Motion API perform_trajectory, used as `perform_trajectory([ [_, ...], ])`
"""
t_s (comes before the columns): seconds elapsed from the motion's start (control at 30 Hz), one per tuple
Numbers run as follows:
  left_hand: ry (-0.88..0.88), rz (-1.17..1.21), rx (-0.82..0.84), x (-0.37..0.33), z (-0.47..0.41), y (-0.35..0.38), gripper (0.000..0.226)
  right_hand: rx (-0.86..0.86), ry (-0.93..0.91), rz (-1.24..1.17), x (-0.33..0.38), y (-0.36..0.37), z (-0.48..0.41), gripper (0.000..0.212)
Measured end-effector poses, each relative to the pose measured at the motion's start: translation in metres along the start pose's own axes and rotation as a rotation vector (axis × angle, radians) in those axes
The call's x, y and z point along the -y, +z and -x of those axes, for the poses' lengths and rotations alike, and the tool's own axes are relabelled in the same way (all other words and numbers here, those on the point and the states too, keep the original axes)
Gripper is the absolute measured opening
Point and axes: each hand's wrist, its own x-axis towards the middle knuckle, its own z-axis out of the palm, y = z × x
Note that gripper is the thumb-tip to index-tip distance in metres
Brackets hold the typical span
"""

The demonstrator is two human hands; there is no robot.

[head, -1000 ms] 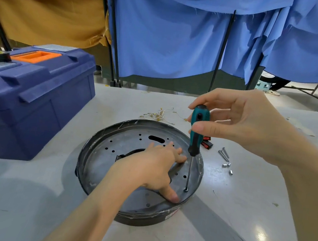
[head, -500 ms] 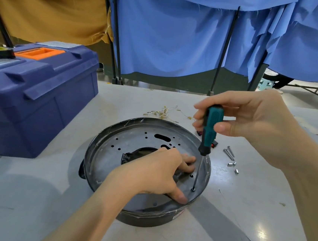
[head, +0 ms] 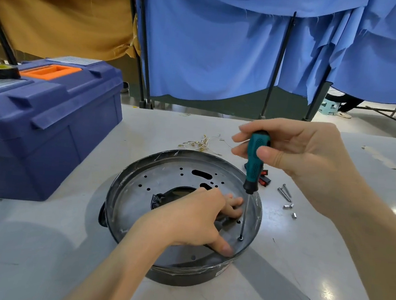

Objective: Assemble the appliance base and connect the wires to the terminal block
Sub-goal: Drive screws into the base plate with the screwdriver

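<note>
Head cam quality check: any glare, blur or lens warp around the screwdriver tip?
Head view only: sharp around the tip of the screwdriver, no motion blur; ceiling-light glare spots on the table, right and far left; a dark shadow band runs from the metal base toward lower right; wide-angle lens leans the curtain poles.

The left hand [head: 192, 222] and the right hand [head: 312, 160] are both bare. Each runs back into a bare forearm that is uncovered as far as the edge of the view, the left forearm [head: 120, 270] at the bottom and the right forearm [head: 380, 252] at the right side. The fingers [head: 254, 128] are slender, the wrists narrow, and the nails that show on the left thumb [head: 227, 249] and the right thumb [head: 263, 153] are cut short and look plain and natural.
</note>
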Motion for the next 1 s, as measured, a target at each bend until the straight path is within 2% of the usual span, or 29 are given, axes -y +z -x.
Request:
perform_trajectory([
  [0.1, -0.002, 0.025, -0.004, 0.001, 0.000, 0.000, 0.078, -0.010, 0.044, 0.001, 0.002, 0.005, 0.000, 0.017],
  [0.23, 0.000, 0.056, -0.016, 0.000, 0.001, 0.000, 0.076, -0.102, 0.031, 0.173, 0.004, 0.013, 0.001, 0.037],
  [0.37, 0.001, 0.039, -0.004, -0.001, 0.001, 0.000, 0.077, -0.040, 0.001, 0.077, 0.002, 0.009, 0.003, 0.047],
  [0.43, -0.001, 0.038, -0.001, -0.001, 0.001, 0.000, 0.077, -0.001, 0.030, 0.029, 0.002, 0.007, 0.003, 0.043],
  [0.5, -0.001, 0.034, -0.005, -0.001, 0.001, 0.000, 0.077, -0.008, 0.034, 0.067, 0.005, 0.006, 0.003, 0.025],
  [0.6, 0.002, 0.034, -0.011, -0.001, 0.001, 0.000, 0.077, -0.107, 0.045, 0.256, 0.006, 0.010, 0.003, 0.040],
  [0.67, -0.001, 0.018, -0.009, -0.001, 0.001, 0.001, 0.078, -0.162, 0.035, 0.282, 0.005, 0.010, 0.002, 0.036],
  [0.73, -0.001, 0.010, -0.003, -0.001, 0.001, 0.000, 0.079, -0.132, 0.009, 0.208, 0.004, 0.005, 0.002, 0.031],
  [0.8, 0.003, 0.004, -0.002, -0.001, 0.001, 0.001, 0.079, -0.049, -0.004, 0.100, 0.004, -0.001, 0.003, 0.045],
  [0.87, 0.001, 0.011, -0.004, -0.001, 0.001, 0.001, 0.079, 0.007, 0.014, 0.034, 0.004, -0.003, 0.004, 0.041],
  [0.93, 0.001, 0.016, -0.004, 0.000, 0.001, 0.000, 0.077, 0.010, 0.011, 0.107, 0.006, 0.000, 0.003, 0.019],
  [0.97, 0.000, 0.017, -0.003, 0.000, 0.001, 0.000, 0.077, -0.003, 0.011, 0.177, 0.006, 0.003, 0.003, 0.020],
  [1.0, 0.000, 0.020, -0.003, -0.001, 0.001, 0.000, 0.076, -0.031, 0.015, 0.233, 0.006, 0.005, 0.003, 0.030],
])
